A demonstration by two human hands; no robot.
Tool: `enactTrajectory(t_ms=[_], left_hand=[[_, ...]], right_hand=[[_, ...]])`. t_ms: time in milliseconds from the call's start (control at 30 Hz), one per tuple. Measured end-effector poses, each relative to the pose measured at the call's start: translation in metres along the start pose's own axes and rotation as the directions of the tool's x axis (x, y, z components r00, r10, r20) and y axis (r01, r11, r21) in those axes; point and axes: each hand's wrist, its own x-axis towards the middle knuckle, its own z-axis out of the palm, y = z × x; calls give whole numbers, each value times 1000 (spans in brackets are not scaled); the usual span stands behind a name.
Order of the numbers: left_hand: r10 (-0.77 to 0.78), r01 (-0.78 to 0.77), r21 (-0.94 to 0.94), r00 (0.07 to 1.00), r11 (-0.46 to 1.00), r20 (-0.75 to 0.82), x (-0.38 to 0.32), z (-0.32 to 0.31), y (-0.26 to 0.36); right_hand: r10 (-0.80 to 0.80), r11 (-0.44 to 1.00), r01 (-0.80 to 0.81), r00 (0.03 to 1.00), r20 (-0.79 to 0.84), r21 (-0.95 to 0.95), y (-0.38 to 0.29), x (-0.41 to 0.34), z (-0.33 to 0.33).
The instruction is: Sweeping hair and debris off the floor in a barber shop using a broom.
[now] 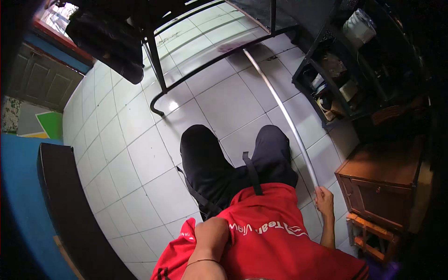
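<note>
My right hand (pixel 324 202) is closed around the near end of a long silvery pole (pixel 292 122), to the right of my knees. The pole runs forward across the white floor tiles, and its visible far end meets the lower rail of a black metal frame (pixel 206 71). Beyond that rail, a blurred purple patch (pixel 232 46) shows near the floor; I cannot tell what it is. My left hand (pixel 213 229) is bent in against the front of my red shirt (pixel 269 217), its fingers hidden, so its hold is unclear.
At the right stand a black shelf (pixel 330 124) with assorted items, a brown wooden cabinet (pixel 381 164) and an orange wooden stool (pixel 371 225). A dark box-like piece of furniture (pixel 66 196) runs along the left. Dark material (pixel 108 45) hangs at the upper left, beside the black frame.
</note>
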Motion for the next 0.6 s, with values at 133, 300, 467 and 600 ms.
enactTrajectory(t_ms=[133, 300, 467, 600], left_hand=[[34, -34, 44, 999, 998, 10, 0, 1, 1], [1, -4, 42, 997, 999, 72, 4, 6, 5], [-61, 61, 9, 997, 998, 39, 7, 25, 1], [-184, 177, 78, 980, 981, 79, 34, 11, -11]], right_hand=[[180, 966, -208, 968, 174, 154, 7, 16, 8], [10, 998, -18, 989, 146, 54, -33, 126, 80], [-7, 978, -38, 976, 216, 205, -76, 266, 149], [38, 957, -92, 980, 197, 276, -105, 307, 183]])
